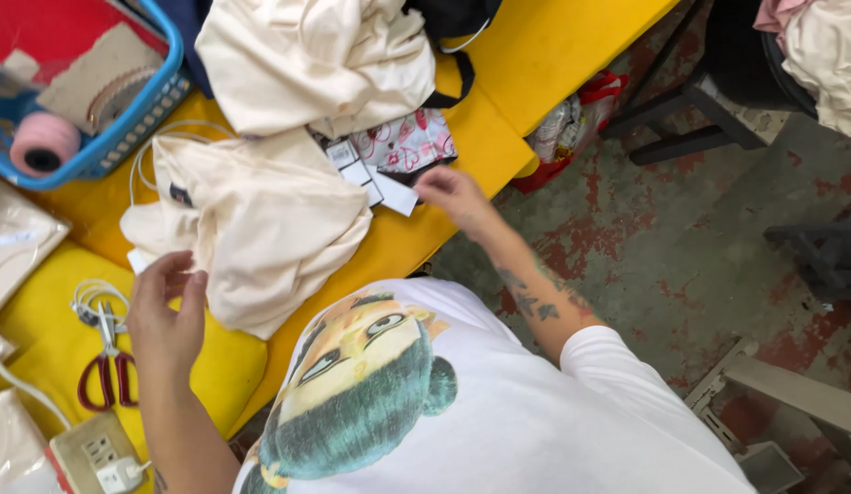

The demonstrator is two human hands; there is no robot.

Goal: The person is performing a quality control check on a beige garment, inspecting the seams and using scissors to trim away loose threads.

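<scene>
Both of my hands are out over the yellow counter (499, 69), well apart from each other. My left hand (166, 316) is open, fingers loosely spread, with its fingertips at the near edge of a folded cream cloth bag (261, 229) that lies flat in front of me; I can't tell whether it has actually gripped the cloth or just touches it. My right hand (455, 194) reaches to the small white paper tags (375, 178) lying just beside the bag's far corner, fingers curled down over them; whether a tag is pinched between them is hidden by the hand itself.

Right behind the tags lies a small pouch printed with pink hearts (409, 142), and above that a heap of more cream fabric (311, 59) with a black strap (457, 78) trailing off it. A blue plastic basket (160, 87) sits at the far left corner of the counter, holding a pink spool of thread (43, 142) and a roll of tan ribbon (114, 96).

Near my left wrist, red-handled scissors (107, 370) rest on a yellow cushion (50, 329), beside a coiled white cord (91, 297). A beige power strip (101, 453) with a white plug in it lies at the bottom edge.
</scene>
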